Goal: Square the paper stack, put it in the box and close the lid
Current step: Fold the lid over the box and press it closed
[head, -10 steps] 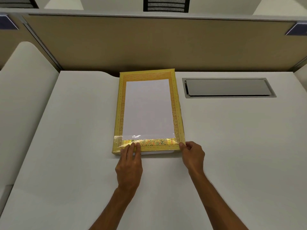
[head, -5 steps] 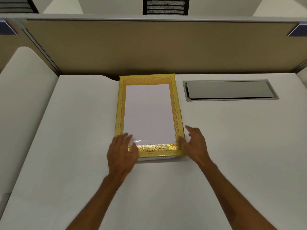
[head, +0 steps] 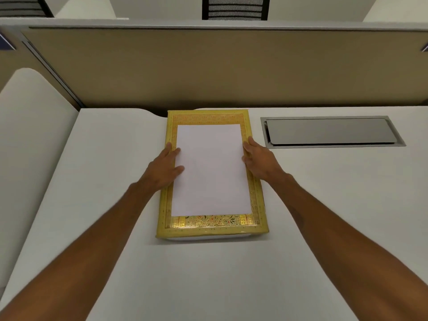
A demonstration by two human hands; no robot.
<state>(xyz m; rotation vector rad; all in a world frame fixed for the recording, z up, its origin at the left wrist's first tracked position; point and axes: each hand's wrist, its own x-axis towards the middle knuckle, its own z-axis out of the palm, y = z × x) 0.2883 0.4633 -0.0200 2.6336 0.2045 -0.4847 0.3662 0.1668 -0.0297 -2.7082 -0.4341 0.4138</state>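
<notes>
Two bare forearms reach forward from the lower corners, converging on a flat yellow box lying lengthwise on the white desk; the left hand rests palm down on the lid's left border about halfway along, fingers extended and loosely spread, the thumb reaching inward onto the white panel; the right hand lies flat against the right border at the same height, fingers straight and close together, pointing away from the person; neither hand pinches anything. The lid sits closed on the box, rectangular, its glossy yellow frame printed with fine dotted lines and, along the near edge, a shiny gold band of scrolling ornament; the central panel is plain, matte white and looks like paper, though whether it is a loose sheet or part of the lid cannot be told. A thin white edge shows beneath the lid's near side. Just right of the box a recessed grey metal cable hatch is set in the desk; a tan partition stands behind.
</notes>
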